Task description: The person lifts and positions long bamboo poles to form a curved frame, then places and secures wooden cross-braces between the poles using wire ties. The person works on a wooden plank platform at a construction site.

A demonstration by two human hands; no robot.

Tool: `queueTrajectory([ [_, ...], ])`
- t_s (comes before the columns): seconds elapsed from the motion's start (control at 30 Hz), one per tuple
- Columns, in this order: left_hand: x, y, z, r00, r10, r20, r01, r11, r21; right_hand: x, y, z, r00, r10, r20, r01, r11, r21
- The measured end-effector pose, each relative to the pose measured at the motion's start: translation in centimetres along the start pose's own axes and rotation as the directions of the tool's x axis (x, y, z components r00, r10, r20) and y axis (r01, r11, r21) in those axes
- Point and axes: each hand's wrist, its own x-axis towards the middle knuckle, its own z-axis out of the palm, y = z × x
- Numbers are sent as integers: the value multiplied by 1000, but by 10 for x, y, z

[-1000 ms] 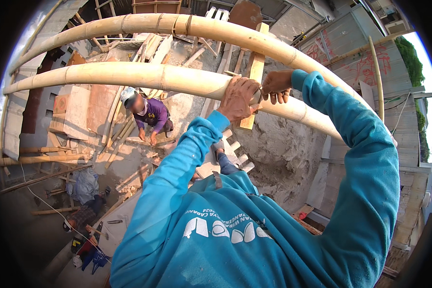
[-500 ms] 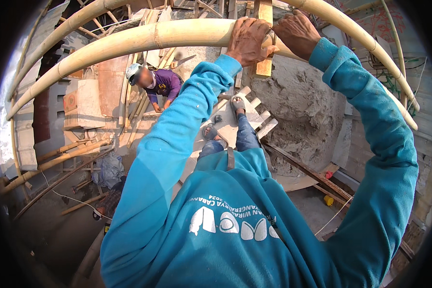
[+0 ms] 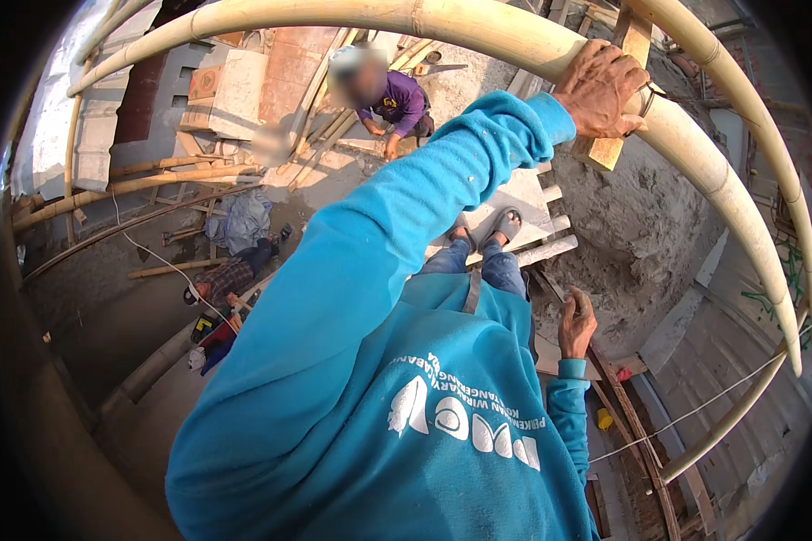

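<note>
My left hand (image 3: 602,90) is wrapped over a thick pale bamboo pole (image 3: 505,36) that arcs across the top of the view. It grips where the pole crosses a squared wooden beam (image 3: 602,155). A thin dark tie (image 3: 646,99) loops round the pole beside my fingers; its far side is hidden. My right hand (image 3: 576,323) hangs low by my right side, away from the pole. Its fingers are loosely bent and apart, with nothing visible in them.
A second bamboo pole (image 3: 726,72) runs beyond the first. Below, my sandalled feet stand on a board (image 3: 523,194) over bamboo pieces, beside a grey mound (image 3: 622,234). A co-worker in a purple top (image 3: 404,99) crouches ahead; another person (image 3: 221,287) is lower left.
My right hand has left the pole and dropped to my side. My left hand still grips beside the beam. The view has shifted, so the pole and co-worker appear further right.
</note>
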Motion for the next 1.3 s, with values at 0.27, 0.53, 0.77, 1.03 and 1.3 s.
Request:
queueTrajectory([
  [0.27,3,-1,2,990,-102,-94,81,975,-207,-49,134,50,915,224,335,-227,973,-31],
  [0.53,8,-2,-1,998,-62,13,63,994,-94,57,206,36,844,313,436,-448,858,252],
  [0.77,5,7,-4,983,-134,122,129,990,52,166,203,-32,851,163,499,-156,986,-58],
  [1.03,12,12,4,986,-125,107,127,992,-12,240,159,-43,805,200,559,-170,980,-105],
  [1.3,-4,-1,-15,985,-171,29,174,972,-156,184,43,9,911,-77,405,-2,981,191],
])
